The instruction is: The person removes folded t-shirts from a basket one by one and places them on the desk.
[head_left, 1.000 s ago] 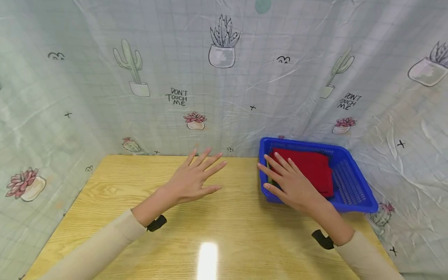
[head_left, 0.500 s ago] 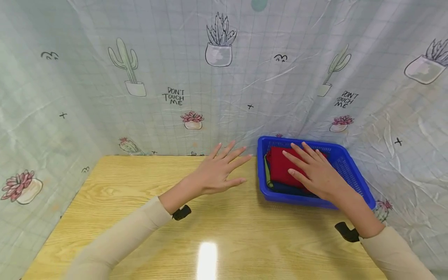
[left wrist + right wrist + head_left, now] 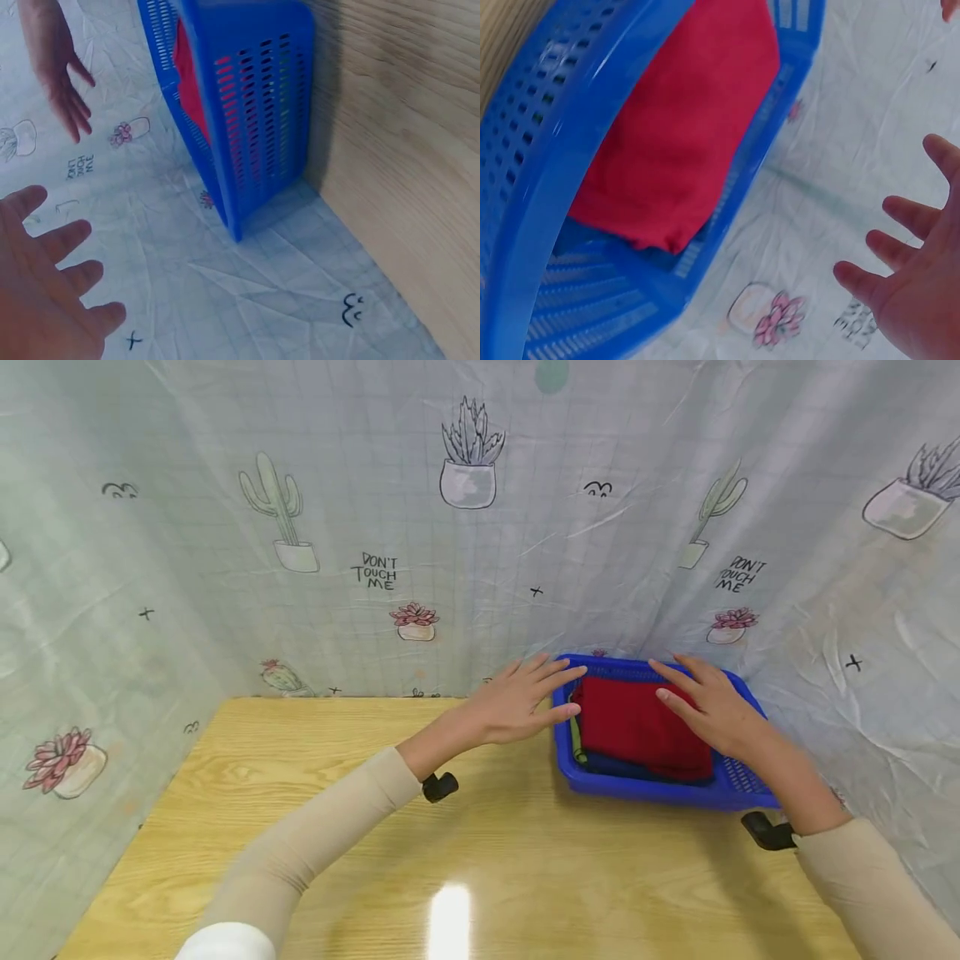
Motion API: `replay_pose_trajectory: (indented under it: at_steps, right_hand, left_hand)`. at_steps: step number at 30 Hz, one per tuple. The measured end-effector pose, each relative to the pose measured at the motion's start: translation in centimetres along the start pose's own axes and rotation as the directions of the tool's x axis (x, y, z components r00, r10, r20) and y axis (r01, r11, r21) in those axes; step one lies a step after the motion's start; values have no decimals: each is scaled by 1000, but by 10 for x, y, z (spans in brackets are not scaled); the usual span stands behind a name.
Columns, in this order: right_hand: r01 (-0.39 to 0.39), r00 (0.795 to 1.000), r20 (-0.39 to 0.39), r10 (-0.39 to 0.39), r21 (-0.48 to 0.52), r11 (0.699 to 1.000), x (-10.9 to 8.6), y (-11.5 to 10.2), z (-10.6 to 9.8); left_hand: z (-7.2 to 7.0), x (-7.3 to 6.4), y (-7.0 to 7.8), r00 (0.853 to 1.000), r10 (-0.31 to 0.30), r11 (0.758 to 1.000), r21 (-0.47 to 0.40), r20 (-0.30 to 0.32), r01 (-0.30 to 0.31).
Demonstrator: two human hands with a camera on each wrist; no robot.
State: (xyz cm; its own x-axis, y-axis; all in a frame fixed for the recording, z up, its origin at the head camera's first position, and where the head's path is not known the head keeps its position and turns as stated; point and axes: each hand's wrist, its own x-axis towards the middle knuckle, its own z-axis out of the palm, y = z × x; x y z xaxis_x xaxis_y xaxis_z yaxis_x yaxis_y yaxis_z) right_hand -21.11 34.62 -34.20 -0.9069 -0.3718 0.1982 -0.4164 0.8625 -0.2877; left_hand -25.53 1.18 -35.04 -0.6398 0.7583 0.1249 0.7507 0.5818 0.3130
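A blue plastic basket (image 3: 637, 789) with slotted walls stands on the table at the back right. Folded red cloth (image 3: 637, 727) lies on top inside it, over dark blue cloth (image 3: 615, 764), with a strip of green cloth (image 3: 576, 739) at the left side. My left hand (image 3: 517, 697) hovers by the basket's left rim, fingers spread and holding nothing. Above the basket's right part is my right hand (image 3: 712, 706), fingers extended, also holding nothing. Both wrist views show the hands (image 3: 45, 285) (image 3: 922, 255) apart from the basket and the cloth.
The wooden table (image 3: 375, 852) has a bright light reflection near its front. A patterned curtain (image 3: 360, 485) with cactus prints hangs behind the table and along both sides. Black wrist mounts (image 3: 440, 787) sit under both wrists.
Both hands have moved to the right, the left from over the table to the basket's left rim, the right across the basket toward its right side. The basket and cloth stay in place.
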Motion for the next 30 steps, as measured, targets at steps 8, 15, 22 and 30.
replay_pose_trajectory:
  at_steps: [8, 15, 22, 30]
  right_hand:
    - [-32, 999, 23, 32, 25, 999, 4, 27, -7]
    - [-106, 990, 102, 101, 45, 993, 8, 43, -13]
    - [-157, 972, 195, 135, 106, 982, 14, 58, -14]
    - [-348, 875, 425, 230, 224, 910, 28, 78, -8]
  left_hand:
    - [-3, 28, 3, 1000, -6, 993, -122, 6, 7]
    - [5, 56, 2, 1000, -26, 945, -326, -1, 24]
    - [20, 83, 7, 988, -147, 798, -595, -40, 95]
    - [42, 104, 11, 951, -309, 602, -769, 24, 215]
